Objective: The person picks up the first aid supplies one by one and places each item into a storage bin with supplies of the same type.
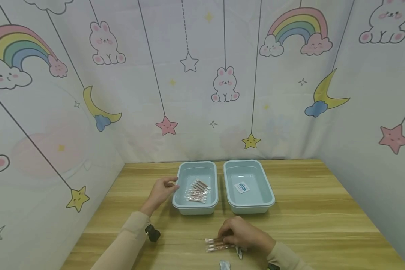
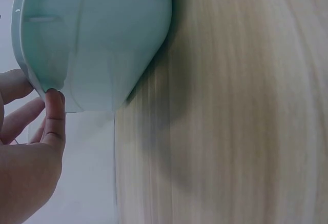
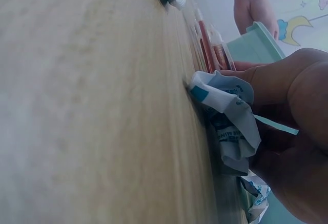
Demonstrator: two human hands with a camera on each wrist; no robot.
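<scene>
Two pale blue trays stand side by side on the wooden table. The left tray (image 1: 212,172) holds several clear packets of brown sticks (image 1: 197,191). My left hand (image 1: 161,191) pinches this tray's left rim; in the left wrist view my thumb (image 2: 54,116) presses under the rim of the left tray (image 2: 97,34). The right tray (image 1: 266,187) holds one white and blue sachet (image 1: 242,187). Near the front edge, my right hand (image 1: 243,234) lies curled over more stick packets (image 1: 216,244). The right hand (image 3: 292,106) has a crumpled white and blue sachet (image 3: 225,116) tucked under its fingers.
Another sachet (image 1: 224,265) lies at the very front of the table (image 1: 324,217). Cloth walls printed with rainbows, rabbits and stars (image 1: 202,93) close the table in at the back and on both sides.
</scene>
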